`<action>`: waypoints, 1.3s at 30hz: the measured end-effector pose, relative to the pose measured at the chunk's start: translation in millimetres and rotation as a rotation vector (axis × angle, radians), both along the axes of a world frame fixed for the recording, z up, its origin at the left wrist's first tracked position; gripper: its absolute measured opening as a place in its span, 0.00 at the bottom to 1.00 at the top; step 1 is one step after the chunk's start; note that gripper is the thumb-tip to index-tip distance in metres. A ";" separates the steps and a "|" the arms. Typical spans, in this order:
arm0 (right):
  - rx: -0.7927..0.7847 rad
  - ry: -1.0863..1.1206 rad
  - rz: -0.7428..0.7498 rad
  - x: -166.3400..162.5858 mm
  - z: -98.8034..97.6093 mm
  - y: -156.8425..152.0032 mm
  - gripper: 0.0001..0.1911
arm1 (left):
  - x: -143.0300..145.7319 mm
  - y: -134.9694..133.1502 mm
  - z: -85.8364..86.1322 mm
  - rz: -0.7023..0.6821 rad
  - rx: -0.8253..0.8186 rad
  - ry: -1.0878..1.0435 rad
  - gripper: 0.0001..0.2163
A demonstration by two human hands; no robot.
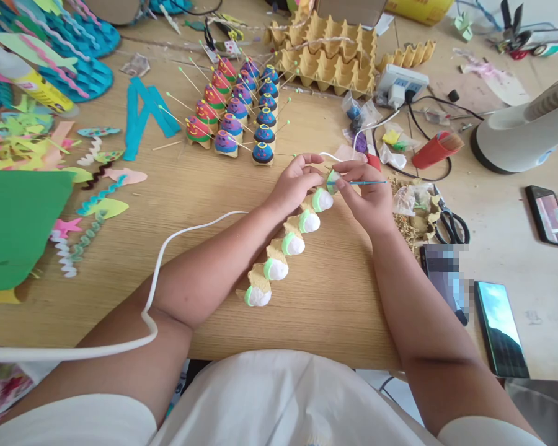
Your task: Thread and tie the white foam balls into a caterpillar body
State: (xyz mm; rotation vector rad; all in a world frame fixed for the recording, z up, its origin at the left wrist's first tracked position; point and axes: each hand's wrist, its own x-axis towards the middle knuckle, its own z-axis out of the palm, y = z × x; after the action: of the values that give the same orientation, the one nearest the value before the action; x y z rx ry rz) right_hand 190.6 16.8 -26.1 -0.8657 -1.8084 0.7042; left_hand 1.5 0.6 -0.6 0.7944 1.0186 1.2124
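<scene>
A strip cut from an egg carton (276, 249) runs slantwise over the table in front of me. Its cups carry white clay domes (294, 244) edged with light green clay (253, 296). My left hand (299, 184) is closed on the strip's far end, fingers bent around it. My right hand (369, 197) pinches a thin blue stick-like tool (365, 183), its tip at the farthest clay-covered cup (332, 180). Beyond my hands stand three rows of painted carton cups, red and green (198, 128), purple and blue (226, 143), and dark blue (263, 152), several with green-tipped sticks.
Paper cut-outs and a green sheet (23, 229) lie left, near a glue bottle (37, 83). Egg trays (328, 52) and a power strip (402, 83) are behind. Scissors (452, 227), phones (501, 328) and a white device (521, 133) lie right. A white cable (160, 266) crosses my left arm.
</scene>
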 end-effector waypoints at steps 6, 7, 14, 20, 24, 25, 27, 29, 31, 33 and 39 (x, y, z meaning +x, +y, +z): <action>0.010 0.038 0.002 -0.7 -0.2 0.5 0.17 | 1.0 -1.9 3.5 0.005 0.003 0.026 0.15; 0.011 0.041 -0.004 -1.0 -0.4 0.9 0.18 | 1.3 -2.1 3.2 0.005 0.009 0.029 0.15; -0.017 0.048 -0.029 -1.5 -2.5 2.6 0.21 | 1.5 -1.5 -1.5 0.008 0.030 0.015 0.16; -0.028 0.102 -0.002 -1.4 -6.9 4.2 0.19 | 1.8 -2.2 -0.3 0.007 0.031 0.026 0.16; -0.009 0.078 -0.022 -2.2 -8.2 5.0 0.18 | 2.3 -2.8 1.4 0.004 0.028 0.045 0.16; -0.006 0.078 -0.030 -2.4 -8.4 5.2 0.18 | 2.3 -2.8 1.4 0.005 0.030 0.047 0.16; -0.006 0.085 -0.044 -2.7 -8.9 5.4 0.17 | 2.3 -2.6 1.0 0.006 0.035 0.046 0.16; -0.005 0.096 -0.052 -3.0 -9.9 5.8 0.17 | 2.2 -2.5 0.3 0.007 0.038 0.038 0.17; -0.002 0.107 -0.058 -3.2 -11.0 6.4 0.17 | 2.2 -2.4 -0.2 0.002 0.042 0.030 0.17; -0.008 0.113 -0.061 -3.3 -11.9 7.1 0.17 | 2.3 -2.4 -0.5 -0.001 0.042 0.036 0.16; -0.091 0.155 -0.018 -3.2 -9.6 6.4 0.21 | 2.9 -2.0 -2.0 0.008 0.058 0.057 0.16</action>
State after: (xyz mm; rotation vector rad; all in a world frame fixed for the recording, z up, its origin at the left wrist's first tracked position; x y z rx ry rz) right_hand 187.5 23.2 -35.7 -0.8615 -1.6397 0.8246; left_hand 4.3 -1.4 -2.6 0.8750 1.0378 1.2365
